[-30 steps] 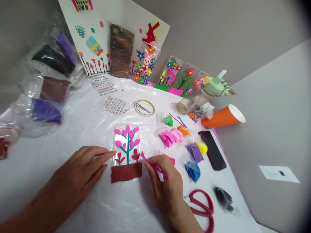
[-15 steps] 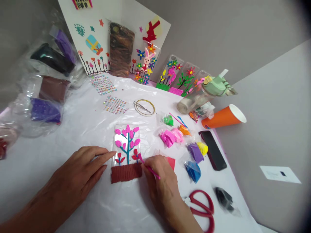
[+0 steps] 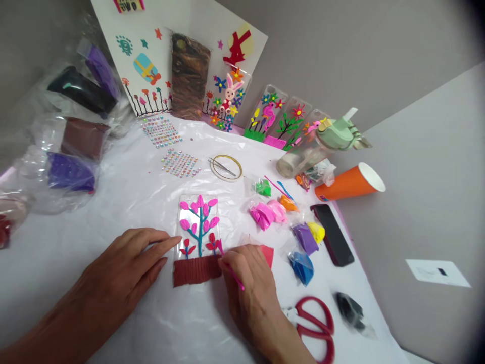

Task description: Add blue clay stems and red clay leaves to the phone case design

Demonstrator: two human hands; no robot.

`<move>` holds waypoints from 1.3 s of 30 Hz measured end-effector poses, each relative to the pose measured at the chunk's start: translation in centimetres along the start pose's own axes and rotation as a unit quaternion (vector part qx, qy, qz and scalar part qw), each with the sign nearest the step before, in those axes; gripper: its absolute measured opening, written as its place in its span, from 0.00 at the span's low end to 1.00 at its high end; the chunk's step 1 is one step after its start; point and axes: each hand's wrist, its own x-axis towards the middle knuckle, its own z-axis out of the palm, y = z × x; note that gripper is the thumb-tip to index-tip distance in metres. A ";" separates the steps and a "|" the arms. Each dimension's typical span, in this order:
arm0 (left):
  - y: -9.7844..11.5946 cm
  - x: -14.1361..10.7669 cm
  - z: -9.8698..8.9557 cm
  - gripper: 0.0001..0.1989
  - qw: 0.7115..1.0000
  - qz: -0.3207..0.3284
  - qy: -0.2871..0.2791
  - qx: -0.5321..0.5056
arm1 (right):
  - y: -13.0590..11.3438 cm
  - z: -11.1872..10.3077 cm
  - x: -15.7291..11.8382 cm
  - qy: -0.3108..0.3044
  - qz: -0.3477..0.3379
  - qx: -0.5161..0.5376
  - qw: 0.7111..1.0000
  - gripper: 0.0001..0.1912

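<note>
A clear phone case (image 3: pixel 179 222) lies on the white table covering, decorated with a teal stem, pink leaves, small red flowers and a brown clay strip (image 3: pixel 197 270) along its bottom. My left hand (image 3: pixel 129 263) has its fingers spread, the index fingertip touching the case's left edge. At the right edge, my right hand (image 3: pixel 252 288) grips a thin pink tool (image 3: pixel 238 279), its tip beside the right red flower (image 3: pixel 212 242). Red clay in a wrapper (image 3: pixel 267 254) lies just behind that hand.
Wrapped clay lumps (image 3: pixel 261 215), a black phone (image 3: pixel 333 235), red-handled scissors (image 3: pixel 316 328) and an orange cup (image 3: pixel 346 182) are on the right. Tweezers (image 3: pixel 223 167) and gem sheets (image 3: pixel 180 163) lie behind the case. Bagged clay (image 3: pixel 71 172) sits left; decorated cases (image 3: pixel 265 114) stand behind.
The pink tool has tilted more upright, its back end shifting slightly left and down with my right hand. My left hand has stayed in place.
</note>
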 end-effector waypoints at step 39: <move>0.3 0.2 -0.3 0.17 0.999 0.025 -0.017 0.010 | 0.3 0.4 0.3 -0.003 0.001 -0.004 1.000 0.14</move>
